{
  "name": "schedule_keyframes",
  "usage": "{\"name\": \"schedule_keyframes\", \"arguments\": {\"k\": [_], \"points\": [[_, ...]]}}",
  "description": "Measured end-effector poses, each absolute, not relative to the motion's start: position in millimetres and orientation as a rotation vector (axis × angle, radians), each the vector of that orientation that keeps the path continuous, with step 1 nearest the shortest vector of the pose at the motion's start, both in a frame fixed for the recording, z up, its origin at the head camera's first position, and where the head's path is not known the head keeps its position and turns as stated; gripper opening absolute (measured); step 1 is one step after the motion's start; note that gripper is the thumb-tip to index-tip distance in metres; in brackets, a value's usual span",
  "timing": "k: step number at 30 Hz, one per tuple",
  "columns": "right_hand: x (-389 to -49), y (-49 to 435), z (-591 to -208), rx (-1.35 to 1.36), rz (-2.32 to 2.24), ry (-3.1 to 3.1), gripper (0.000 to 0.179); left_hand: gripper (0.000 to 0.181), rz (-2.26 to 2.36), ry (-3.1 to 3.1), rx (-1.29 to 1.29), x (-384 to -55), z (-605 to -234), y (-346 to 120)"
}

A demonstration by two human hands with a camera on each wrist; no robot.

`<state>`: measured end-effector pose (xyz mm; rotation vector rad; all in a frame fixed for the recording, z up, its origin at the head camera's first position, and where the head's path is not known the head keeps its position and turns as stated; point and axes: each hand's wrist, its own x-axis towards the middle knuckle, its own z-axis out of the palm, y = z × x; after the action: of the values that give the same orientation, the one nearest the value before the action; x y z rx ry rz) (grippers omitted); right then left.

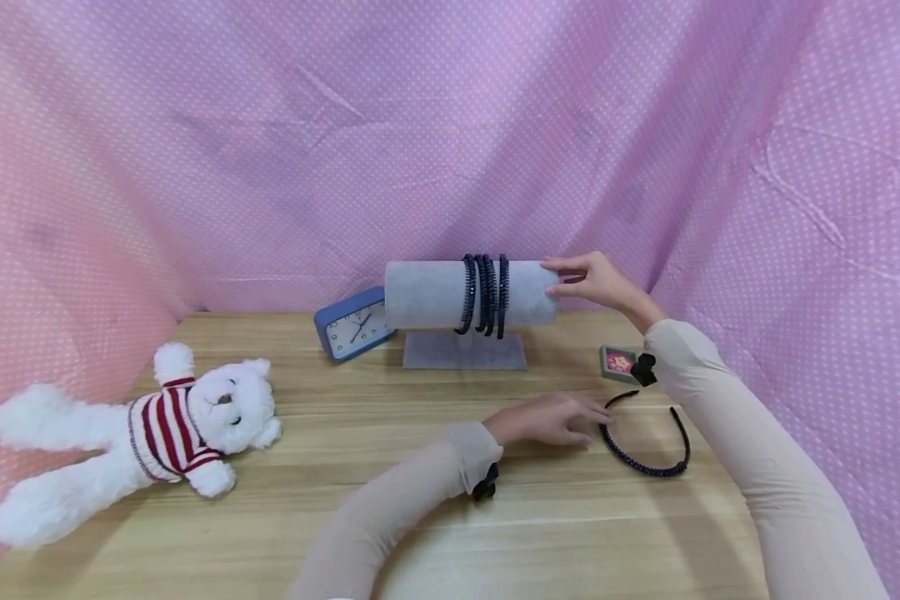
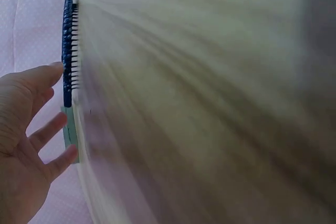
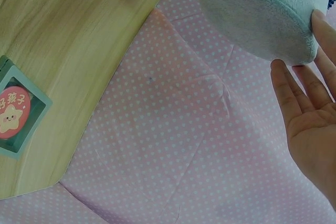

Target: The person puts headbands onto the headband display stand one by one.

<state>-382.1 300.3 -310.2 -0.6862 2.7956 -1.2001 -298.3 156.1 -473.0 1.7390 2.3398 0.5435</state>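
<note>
A grey padded display roll (image 1: 427,293) lies level on its stand, with several dark beaded headbands (image 1: 468,292) looped over its middle. My right hand (image 1: 596,279) is at the roll's right end, and in the right wrist view its extended fingertips (image 3: 278,66) rest against the edge of the roll (image 3: 257,19). Another dark beaded headband (image 1: 648,469), with comb teeth showing in the left wrist view, lies on the table at the right. Beside that headband's left arm is my left hand (image 1: 547,419), its fingers loosely extended and spread.
A small green frame (image 1: 618,363) with a pink star badge lies behind the loose headband. Left of the roll leans a blue clock (image 1: 356,325). At the far left a white teddy bear (image 1: 168,429) lies on the wooden table (image 1: 307,517). Pink dotted cloth (image 1: 450,125) surrounds it.
</note>
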Motion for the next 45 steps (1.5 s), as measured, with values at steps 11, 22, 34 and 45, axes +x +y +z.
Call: {"name": "schedule_keyframes", "arguments": {"k": [11,22,34,45], "points": [[-381.8,299.4,-310.2,-0.691,-1.196,2.790,0.051,0.043,0.345,2.427,1.760,-293.7,-473.5,154.3],[-378.9,300.1,-307.6,-0.691,-1.197,2.773,0.051,0.031,0.268,2.487,1.786,-298.2,-466.8,135.0],[-380.0,299.7,-309.2,-0.705,-1.212,2.760,0.052,0.022,0.208,2.536,1.727,-299.8,-464.0,117.7],[-378.6,300.0,-309.1,-0.692,-1.232,2.744,0.052,0.017,0.226,2.536,1.699,-301.1,-465.8,104.7]]}}
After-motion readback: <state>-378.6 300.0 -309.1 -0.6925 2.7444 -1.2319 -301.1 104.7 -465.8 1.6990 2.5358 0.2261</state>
